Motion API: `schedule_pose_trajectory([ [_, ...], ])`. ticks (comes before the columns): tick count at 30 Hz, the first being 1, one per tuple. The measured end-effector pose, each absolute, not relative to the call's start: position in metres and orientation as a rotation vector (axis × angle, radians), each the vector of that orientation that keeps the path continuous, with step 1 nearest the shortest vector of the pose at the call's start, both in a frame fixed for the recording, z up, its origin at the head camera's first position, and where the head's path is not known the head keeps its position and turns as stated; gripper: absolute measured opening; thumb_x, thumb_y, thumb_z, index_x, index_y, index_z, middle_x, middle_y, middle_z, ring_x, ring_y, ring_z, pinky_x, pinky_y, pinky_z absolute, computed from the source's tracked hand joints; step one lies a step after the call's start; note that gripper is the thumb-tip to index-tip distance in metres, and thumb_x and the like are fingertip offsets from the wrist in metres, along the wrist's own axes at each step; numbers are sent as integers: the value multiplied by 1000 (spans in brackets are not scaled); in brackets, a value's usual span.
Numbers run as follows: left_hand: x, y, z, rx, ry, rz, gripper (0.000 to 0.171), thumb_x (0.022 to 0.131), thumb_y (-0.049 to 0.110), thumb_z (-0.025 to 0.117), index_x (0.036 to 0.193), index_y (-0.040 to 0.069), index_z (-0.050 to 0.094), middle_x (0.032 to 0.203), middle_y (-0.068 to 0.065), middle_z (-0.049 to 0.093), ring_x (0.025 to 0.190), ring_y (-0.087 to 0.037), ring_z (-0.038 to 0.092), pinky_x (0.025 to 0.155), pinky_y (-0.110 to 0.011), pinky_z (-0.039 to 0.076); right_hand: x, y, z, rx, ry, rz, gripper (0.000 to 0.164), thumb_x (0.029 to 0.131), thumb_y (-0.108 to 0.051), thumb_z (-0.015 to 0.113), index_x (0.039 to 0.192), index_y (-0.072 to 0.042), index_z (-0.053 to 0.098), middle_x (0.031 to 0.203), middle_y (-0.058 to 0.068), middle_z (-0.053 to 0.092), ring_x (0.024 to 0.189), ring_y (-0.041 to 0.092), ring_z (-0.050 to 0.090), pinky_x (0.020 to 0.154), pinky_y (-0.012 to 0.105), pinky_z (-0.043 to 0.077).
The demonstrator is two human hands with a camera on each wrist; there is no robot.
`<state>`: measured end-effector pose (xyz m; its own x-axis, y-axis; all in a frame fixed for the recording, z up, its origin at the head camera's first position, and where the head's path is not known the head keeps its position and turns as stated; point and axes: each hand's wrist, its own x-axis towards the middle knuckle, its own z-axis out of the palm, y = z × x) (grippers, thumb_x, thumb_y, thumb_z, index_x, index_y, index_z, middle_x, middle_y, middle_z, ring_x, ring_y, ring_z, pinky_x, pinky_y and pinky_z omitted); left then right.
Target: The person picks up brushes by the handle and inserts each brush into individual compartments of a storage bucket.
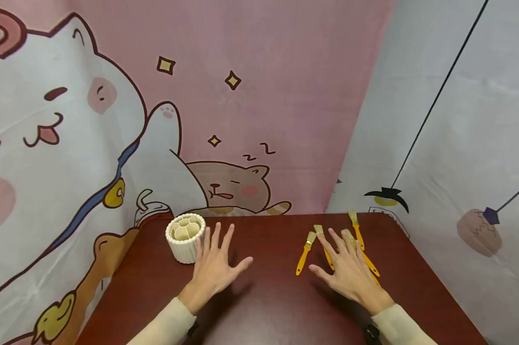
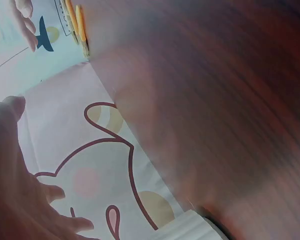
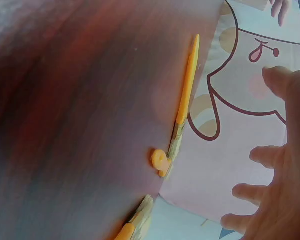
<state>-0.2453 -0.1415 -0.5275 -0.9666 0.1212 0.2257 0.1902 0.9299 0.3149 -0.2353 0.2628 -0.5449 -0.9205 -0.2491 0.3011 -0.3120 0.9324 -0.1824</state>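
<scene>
My left hand [image 1: 214, 268] is held over the table with fingers spread, holding nothing. Just beyond its fingertips, at the left, stands a cream ribbed round holder [image 1: 184, 249] with several round compartments inside. On the other side my right hand [image 1: 350, 270] also has its fingers spread and grips nothing. Around and beneath it in the head view lie several flat paintbrushes with yellow handles and pale bristles; the leftmost brush [image 1: 306, 254] lies apart, while another brush [image 1: 356, 231] sits at the back. The right hand partly hides the middle ones. One paintbrush [image 3: 189, 85] shows fully in the right wrist view.
The dark red-brown table [image 1: 268, 297] reaches back to a cloth backdrop [image 1: 285, 96] printed with cartoon animals. A paler cloth side wall [image 1: 449, 143] borders the table on the right.
</scene>
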Motion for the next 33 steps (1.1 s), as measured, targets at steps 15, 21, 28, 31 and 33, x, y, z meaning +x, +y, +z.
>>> schedule_pose_trajectory([
  [15,-260,-166,-517,-202,-2674,-573,104,103,71,77,183,18,38,190,-28,31,179,-55,21,145,-77,16,-245,260,-540,459,-2775,336,91,106,-67,77,179,-22,48,183,21,47,166,59,44,135,82,34],
  [21,-265,-185,-512,-161,-2654,-585,103,104,67,78,182,15,38,189,-28,30,178,-56,24,143,-80,18,-251,257,-540,446,-2798,348,89,108,-65,74,179,-20,48,182,22,49,161,59,50,130,82,42],
  [28,-270,-207,-514,-64,-2628,-595,102,103,61,81,181,13,39,187,-32,31,177,-59,22,141,-84,13,-257,256,-543,447,-2788,374,87,109,-66,72,179,-19,48,178,22,52,155,57,56,126,81,46],
  [31,-272,-215,-514,-5,-2621,-641,102,103,58,83,182,12,37,188,-33,26,178,-60,18,141,-85,8,-259,255,-545,447,-2785,388,86,109,-64,73,178,-19,49,176,23,55,152,57,58,124,80,48],
  [33,-273,-221,-515,38,-2614,-669,103,103,57,83,182,12,34,189,-34,24,178,-61,16,141,-85,8,-261,255,-545,447,-2782,396,86,109,-62,75,178,-18,49,174,23,56,150,57,60,124,80,49],
])
